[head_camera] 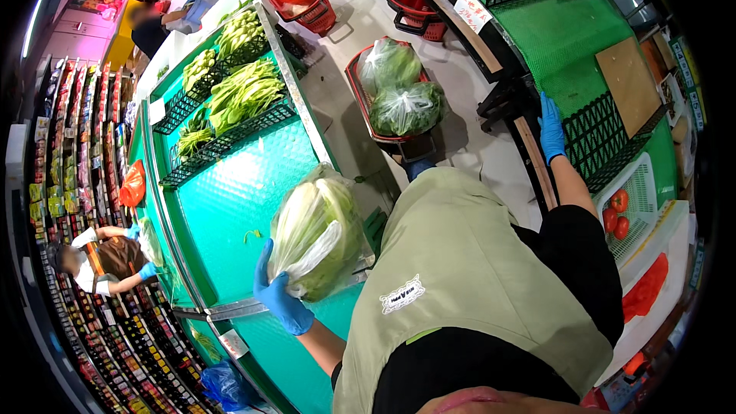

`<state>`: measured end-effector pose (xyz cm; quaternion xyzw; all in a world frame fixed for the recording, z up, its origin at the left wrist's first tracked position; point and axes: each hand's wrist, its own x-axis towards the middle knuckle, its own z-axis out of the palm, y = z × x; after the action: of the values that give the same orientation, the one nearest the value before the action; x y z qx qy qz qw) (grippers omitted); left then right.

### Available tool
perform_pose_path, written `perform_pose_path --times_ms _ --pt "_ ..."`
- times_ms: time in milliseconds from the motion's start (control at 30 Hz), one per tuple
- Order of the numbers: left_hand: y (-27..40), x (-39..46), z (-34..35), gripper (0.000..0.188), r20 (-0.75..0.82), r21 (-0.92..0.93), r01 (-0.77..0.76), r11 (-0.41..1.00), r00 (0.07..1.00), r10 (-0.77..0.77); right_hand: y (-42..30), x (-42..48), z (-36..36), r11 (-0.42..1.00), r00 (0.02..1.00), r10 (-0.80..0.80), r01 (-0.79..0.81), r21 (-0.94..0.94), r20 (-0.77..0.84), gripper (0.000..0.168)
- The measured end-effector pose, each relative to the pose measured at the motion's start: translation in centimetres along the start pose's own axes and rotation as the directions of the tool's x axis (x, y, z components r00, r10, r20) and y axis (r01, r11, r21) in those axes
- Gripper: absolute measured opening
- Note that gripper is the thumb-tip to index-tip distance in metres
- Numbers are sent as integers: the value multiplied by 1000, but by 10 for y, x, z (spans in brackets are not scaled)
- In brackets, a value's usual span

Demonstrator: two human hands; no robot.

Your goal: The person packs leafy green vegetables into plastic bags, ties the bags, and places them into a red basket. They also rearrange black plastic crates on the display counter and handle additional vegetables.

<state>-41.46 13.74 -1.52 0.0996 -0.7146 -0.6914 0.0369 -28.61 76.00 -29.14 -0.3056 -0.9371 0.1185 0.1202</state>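
Note:
My left hand (283, 298), in a blue glove, grips a clear plastic bag (313, 254) by its gathered side. Inside is a large leafy head, seemingly Chinese cabbage (305, 207). The bag is over the near edge of the turquoise display counter (247, 184). Out to the right, my gloved right hand (551, 129) lies flat on the edge of the green-lined stand (552, 63), its fingers stretched and nothing held in them. A black lattice divider (595, 126) stands just beside it.
Several bunches of leafy greens (244, 95) lie behind black dividers. On the floor ahead, a red shopping basket (359, 98) carries bagged vegetables (405, 106). A white basket (635, 195) holds tomatoes (620, 200). Across the counter a person (115, 259) in blue gloves handles greens; another person (152, 29) is farther off.

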Motion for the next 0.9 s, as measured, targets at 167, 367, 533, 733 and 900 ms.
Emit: perform_pose_path --times_ms 167,367,533,733,900 --pt "1 -6 -22 72 -37 -8 -30 1000 999 30 19 0 19 945 993 104 -113 305 47 54" --pt "-4 -17 -44 73 -119 39 -50 998 991 55 -7 5 7 802 969 215 -245 545 119 52" --pt "3 -25 -44 71 -178 34 -54 998 982 60 -2 3 13 974 998 59 -60 216 12 54" --pt "-1 -28 -56 68 -214 74 -66 995 974 81 -1 5 18 960 992 116 -122 253 39 53" --pt "-13 -23 -65 67 -273 5 -98 995 957 95 2 13 28 858 976 211 -214 466 59 52"
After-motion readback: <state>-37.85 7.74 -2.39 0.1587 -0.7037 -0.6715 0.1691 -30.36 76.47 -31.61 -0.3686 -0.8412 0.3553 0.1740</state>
